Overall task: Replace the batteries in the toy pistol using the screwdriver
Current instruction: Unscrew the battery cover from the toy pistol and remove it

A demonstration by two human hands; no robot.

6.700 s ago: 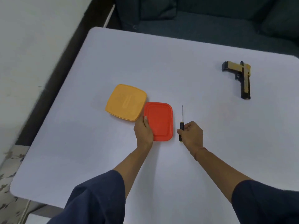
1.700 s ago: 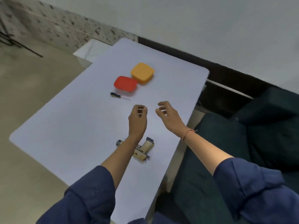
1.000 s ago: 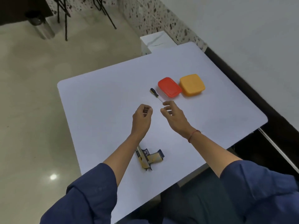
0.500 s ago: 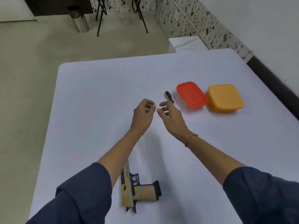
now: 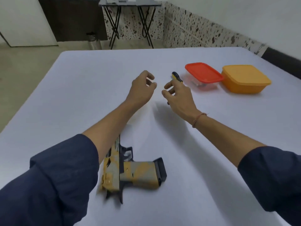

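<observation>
Head view, and both hands are up over the middle of the tabletop (image 5: 73, 98). The left hand (image 5: 140, 90) hovers with fingers loosely curled, its grip narrow and holding nothing I can see. The right hand (image 5: 180, 98) is just beside it toward 3 o'clock, fingers half spread, its grip wide and empty. It sits right over the screwdriver (image 5: 177, 77), whose black-and-yellow handle pokes out past the fingertips at 1 o'clock. That reads as a reach for the tool, which is sensible if the battery cover has to be unscrewed first.

The toy pistol (image 5: 132, 174) lies flat on its side at 6 o'clock, close to the body, handle pointing to 3 o'clock, handy for working on. Out at 2 o'clock sit a red-lidded box (image 5: 203, 74) and an orange box (image 5: 244, 79), side by side, probably for batteries or loose screws.

Now the blind spots. The screwdriver's shaft is behind the right hand, so I can't tell whether it is touched. The left forearm (image 5: 112, 126) covers the pistol's barrel, and its rear end is blurred. Something shows through the red-lidded box's clear wall, but it's unreadable.
</observation>
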